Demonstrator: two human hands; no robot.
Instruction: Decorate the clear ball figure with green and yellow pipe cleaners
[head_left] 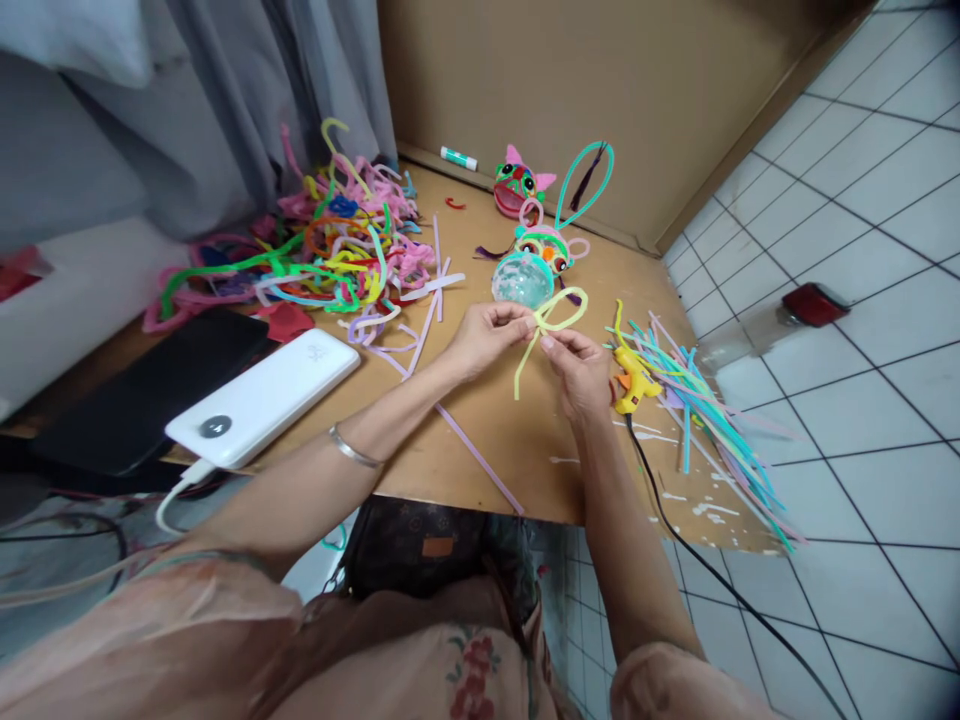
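Yellow pipe cleaner (564, 309) sits right between our hands, its loop poking up beyond the fingertips; our left hand (487, 338) and right hand (579, 362) both have it pinched, fingers closed.

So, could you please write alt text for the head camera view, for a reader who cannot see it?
Two bare hands, left and right, pinch a looped pale yellow pipe cleaner above a wooden table. Around them lie a tangled colourful pile of pipe cleaners, a white power bank and a yellow glue gun.
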